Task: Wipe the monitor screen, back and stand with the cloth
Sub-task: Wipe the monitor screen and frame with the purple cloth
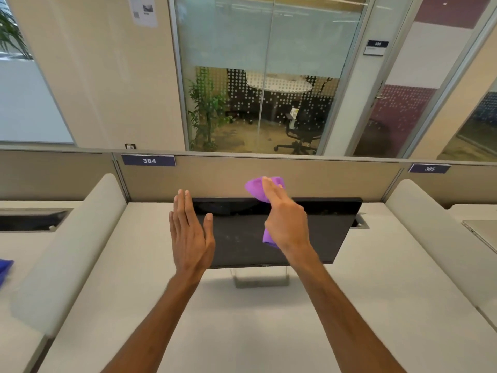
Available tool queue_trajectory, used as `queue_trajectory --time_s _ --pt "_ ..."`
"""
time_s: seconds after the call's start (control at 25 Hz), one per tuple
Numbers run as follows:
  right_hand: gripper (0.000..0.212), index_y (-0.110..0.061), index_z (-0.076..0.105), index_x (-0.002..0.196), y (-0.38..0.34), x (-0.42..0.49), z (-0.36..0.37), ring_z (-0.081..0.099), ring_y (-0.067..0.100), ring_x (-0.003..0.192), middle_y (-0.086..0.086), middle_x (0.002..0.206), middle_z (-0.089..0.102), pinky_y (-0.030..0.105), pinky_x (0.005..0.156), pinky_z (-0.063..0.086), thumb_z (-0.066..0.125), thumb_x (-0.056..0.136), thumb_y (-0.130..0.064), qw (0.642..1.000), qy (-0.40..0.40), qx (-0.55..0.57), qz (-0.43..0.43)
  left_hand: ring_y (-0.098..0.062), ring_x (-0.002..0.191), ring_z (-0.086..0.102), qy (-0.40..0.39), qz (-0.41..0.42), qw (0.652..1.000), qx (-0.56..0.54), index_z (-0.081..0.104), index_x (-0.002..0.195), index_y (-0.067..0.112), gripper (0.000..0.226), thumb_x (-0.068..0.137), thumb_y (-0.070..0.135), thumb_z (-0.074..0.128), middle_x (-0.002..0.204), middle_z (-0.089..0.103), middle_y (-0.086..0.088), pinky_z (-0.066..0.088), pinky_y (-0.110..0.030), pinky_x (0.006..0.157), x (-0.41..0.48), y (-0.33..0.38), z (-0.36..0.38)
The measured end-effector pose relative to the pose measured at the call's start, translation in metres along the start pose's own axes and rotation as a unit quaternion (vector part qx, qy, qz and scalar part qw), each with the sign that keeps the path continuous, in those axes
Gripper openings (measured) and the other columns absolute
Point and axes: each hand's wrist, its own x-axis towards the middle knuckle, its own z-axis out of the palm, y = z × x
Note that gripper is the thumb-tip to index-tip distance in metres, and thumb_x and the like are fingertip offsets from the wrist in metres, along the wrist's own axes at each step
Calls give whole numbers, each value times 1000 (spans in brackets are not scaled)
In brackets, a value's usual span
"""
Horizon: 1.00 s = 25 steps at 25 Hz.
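Observation:
A black monitor (317, 232) stands at the back of a white desk on a grey stand (259, 277), its dark screen facing me. My right hand (285, 219) is raised in front of the upper middle of the screen, fingers straight, with a purple cloth (255, 189) under the palm; the cloth sticks out above the fingers and below the wrist. My left hand (189, 232) is held up flat at the screen's left edge, fingers straight, holding nothing. Whether it touches the monitor I cannot tell.
A beige partition (215, 179) with label 384 runs behind the monitor. Padded white dividers (70, 251) flank the desk (242, 332) on both sides. A cable slot (361, 224) sits by the monitor's right edge. A laptop corner (484, 232) lies far right; something blue (4, 267) far left.

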Motion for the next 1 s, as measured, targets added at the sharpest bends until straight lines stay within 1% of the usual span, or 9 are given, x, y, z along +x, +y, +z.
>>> queue_trajectory --time_s 0.08,0.16,0.28,0.44,0.52,0.64,0.76,0.88,1.0 --pt "86 -13 45 157 31 5 -12 72 43 105 11 151 57 53 79 62 69 78 10 995 50 -35 84 -21 171 5 0 -40 999 -8 0 176 19 82 114 42 49 185 -1 -1 12 -50 138 1 -12 -3" --pt "74 -8 43 154 62 11 -21 65 41 119 16 148 55 51 86 61 72 86 -1 981 -4 -104 165 -24 171 9 -29 -58 998 -9 0 176 19 83 114 49 46 184 5 -4 12 -53 138 -5 -23 -2" --pt "64 -4 46 147 75 9 -12 56 38 131 15 144 55 48 84 62 73 90 -8 965 -79 -168 185 -21 171 9 -83 -54 994 -36 1 176 21 86 112 62 41 184 11 -4 4 -49 139 -18 -27 5" --pt "69 -6 41 151 28 6 15 45 37 145 14 153 50 47 91 60 73 89 -10 978 -95 -136 126 -21 171 4 -121 -107 980 -120 -10 175 30 99 108 62 55 185 1 6 7 -46 139 -22 -17 6" --pt "76 -6 34 157 -13 5 24 37 37 152 14 161 42 46 99 56 70 90 -9 986 -95 -117 69 -21 171 2 -138 -105 978 -117 -11 175 31 102 106 65 57 185 -2 8 1 -40 138 -20 -20 2" --pt "82 -10 30 162 -73 7 37 30 33 157 8 169 34 46 109 50 68 90 -3 992 -111 -37 -47 -10 169 0 -159 -34 981 -105 -11 175 33 108 101 72 57 184 -4 13 -6 -36 135 -15 -33 -8" --pt "81 -17 36 163 -94 4 40 45 28 149 1 168 38 48 113 50 64 91 7 980 -108 118 -118 -10 169 8 -204 30 972 -114 -11 174 35 109 100 67 62 184 1 15 1 -48 138 -10 -52 -20" --pt "77 -15 43 159 -69 9 16 63 34 131 3 163 47 48 100 57 61 88 10 994 16 101 -43 -18 171 6 -249 41 964 -85 -20 172 36 112 101 72 59 184 -8 12 7 -51 139 -13 -65 -26" --pt "57 -8 53 144 -32 21 -7 65 37 117 12 143 60 41 75 52 64 89 3 993 -59 -65 82 -25 171 3 -274 8 958 -85 -22 170 41 114 95 80 55 182 -15 16 11 -52 137 -16 -65 -27"
